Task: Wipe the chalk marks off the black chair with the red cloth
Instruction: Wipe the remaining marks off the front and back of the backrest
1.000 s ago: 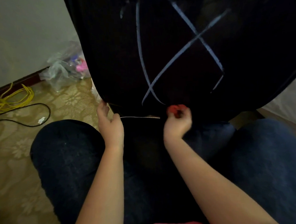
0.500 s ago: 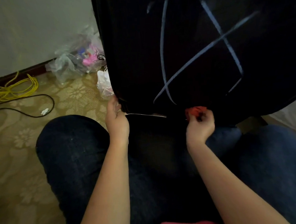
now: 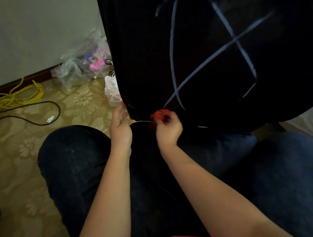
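head: red cloth (image 3: 158, 116) at black chair (image 3: 143, 56) edge

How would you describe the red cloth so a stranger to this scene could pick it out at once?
Find the black chair, its back crossed with pale chalk marks. At its lower edge the right hand grips a small bunched red cloth. It is the only bright red thing against the chair's black fabric.
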